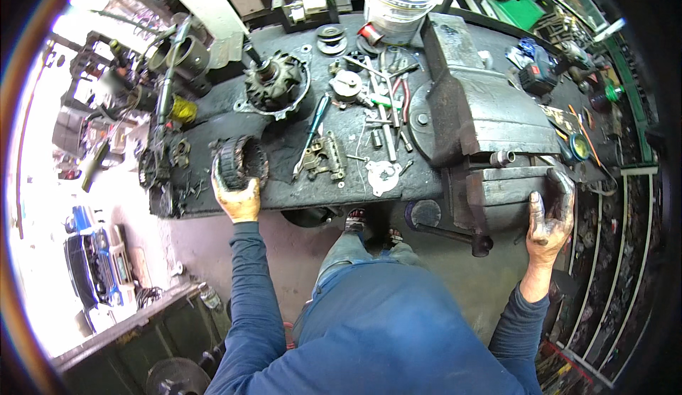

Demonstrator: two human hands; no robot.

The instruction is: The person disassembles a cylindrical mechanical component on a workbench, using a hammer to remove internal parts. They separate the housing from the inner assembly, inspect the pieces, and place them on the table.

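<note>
My left hand (236, 195) grips a dark, ring-shaped stator (251, 157) at the bench's front left. My right hand (551, 217) is raised with fingers apart and blackened, beside the front jaw of a large dark vise (508, 132), holding nothing. Behind the stator, a housing with a finned rotor (275, 84) sits on the bench (280, 142). Near the middle lie a screwdriver (315, 125), a metal bracket (324, 153), a pale metal plate (383, 177) and several wrenches and sockets (383, 96).
A white bucket (398, 8) stands at the back. Metal parts and cylinders (186, 57) crowd the left end. A power tool (534, 74) lies behind the vise. Metal racks (632, 253) are at my right, a dark metal cabinet or bin (128, 359) at lower left.
</note>
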